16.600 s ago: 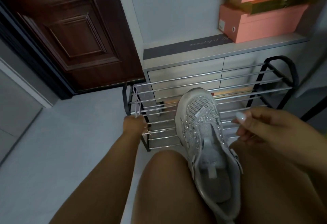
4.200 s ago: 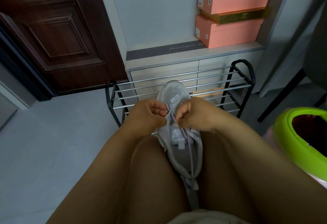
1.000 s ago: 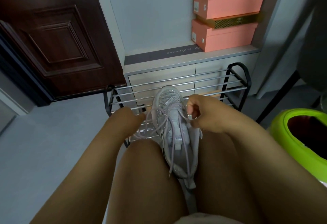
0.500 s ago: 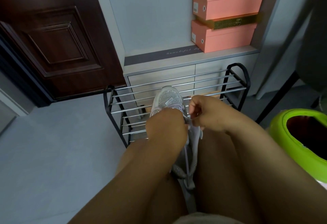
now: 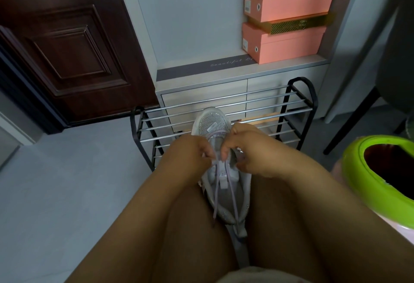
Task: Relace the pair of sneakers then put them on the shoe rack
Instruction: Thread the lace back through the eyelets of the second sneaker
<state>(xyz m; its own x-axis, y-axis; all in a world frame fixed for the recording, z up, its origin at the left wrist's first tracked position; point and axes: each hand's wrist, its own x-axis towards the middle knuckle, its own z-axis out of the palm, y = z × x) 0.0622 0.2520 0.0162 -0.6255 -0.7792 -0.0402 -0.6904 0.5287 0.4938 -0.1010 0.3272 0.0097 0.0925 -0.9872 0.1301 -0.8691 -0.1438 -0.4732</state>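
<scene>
**Both hands pinching the lace over a sneaker wedged between the knees**

Far left: dark brown panelled door (image 5: 67, 43), shut, above pale grey floor (image 5: 62, 193). Right of the door, white wall, then low grey cabinet (image 5: 224, 85) with a dark strip along its top.

In front of the cabinet, black-framed shoe rack (image 5: 300, 103) with silver rails, standing on the floor. No shoe seen resting on its rails; something orange showing low between the bars, too hidden to name.

Centre, near side of the rack: white mesh sneaker (image 5: 210, 123) with glittery trim, toe pointing away toward the rack, heel toward the body, held between two bare thighs. Left hand (image 5: 190, 155) just left of the tongue, fingers curled, fingertips pinching the pale lilac lace (image 5: 216, 193) at the upper eyelets. Right hand (image 5: 251, 148) just right of it, likewise curled, thumb and forefinger pinching the lace; both hands nearly touching over the shoe's throat. Two loose lace ends trailing down over the tongue and insole toward the heel. Second sneaker of the pair not seen.

Far right, on the cabinet top: stack of salmon-pink shoeboxes (image 5: 289, 41) with a flat gold box (image 5: 298, 24) sandwiched among them. Lower right: lime-green rimmed bin (image 5: 358, 175), dark inside, beside the right thigh. Behind it, a dark slanting chair leg (image 5: 351, 121).
</scene>
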